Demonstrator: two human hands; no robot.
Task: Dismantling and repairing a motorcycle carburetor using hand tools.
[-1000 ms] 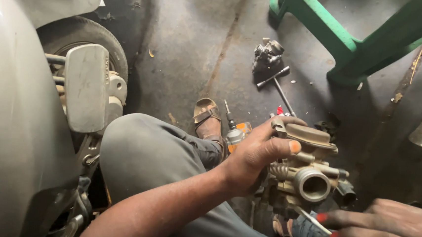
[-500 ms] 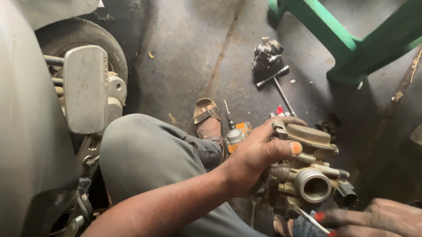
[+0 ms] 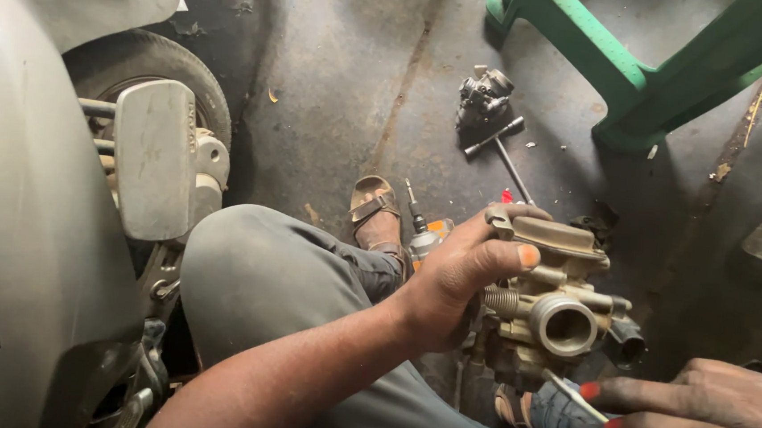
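Gripping: left hand [image 3: 452, 282] wraps fingers around carburetor [image 3: 554, 302], thumb along its top edge, above the lap.
Right hand [image 3: 697, 419]: fingertips pinch a thin white stick [image 3: 576, 396] just below the carburetor's round mouth.
Left edge: scooter [image 3: 50, 218] close beside the knee.
Open room: bare floor [image 3: 337, 77] ahead, up to the T-wrench [image 3: 502, 146] and green stool [image 3: 641, 80].

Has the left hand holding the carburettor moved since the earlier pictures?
No. The left hand grips the carburettor at the same spot, just below the T-handled tool on the floor.
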